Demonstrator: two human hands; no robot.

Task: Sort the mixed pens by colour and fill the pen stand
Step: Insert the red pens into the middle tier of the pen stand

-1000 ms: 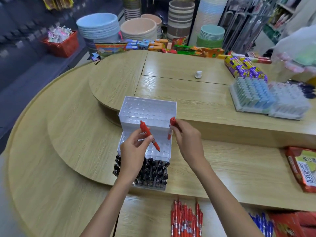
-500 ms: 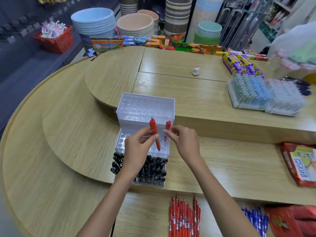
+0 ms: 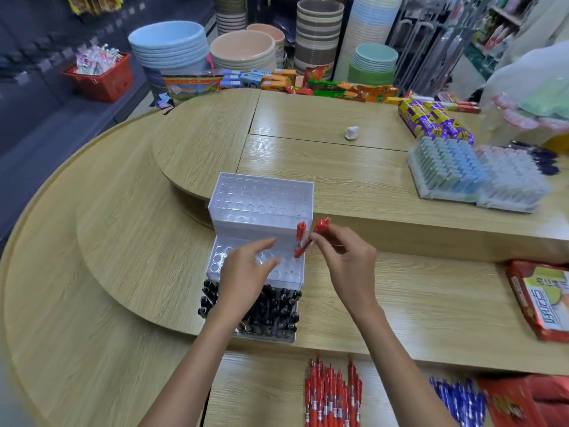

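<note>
A clear stepped pen stand (image 3: 261, 208) sits on the middle wooden tier. Its lowest step is packed with black pens (image 3: 277, 309). One red pen (image 3: 300, 234) stands upright in a hole at the right end of the middle step. Just right of it, my right hand (image 3: 348, 263) pinches a second red pen (image 3: 318, 229), tilted with its tip down toward the same step. Over the middle step's holes my left hand (image 3: 246, 272) hovers with relaxed fingers, holding nothing. Loose red pens (image 3: 332, 392) and blue pens (image 3: 455, 399) lie on the near shelf.
Trays of pale blue and clear items (image 3: 452, 171) stand at the right on the upper tier, behind them purple packets (image 3: 431, 118). A small white object (image 3: 352, 132) lies mid-table. A red packet (image 3: 545, 300) lies at the right edge. Stacked bowls (image 3: 172, 44) fill the back.
My left hand held a red pen and now holds none. One red pen now stands in the middle step's right end, and my right hand holds the other beside it.
</note>
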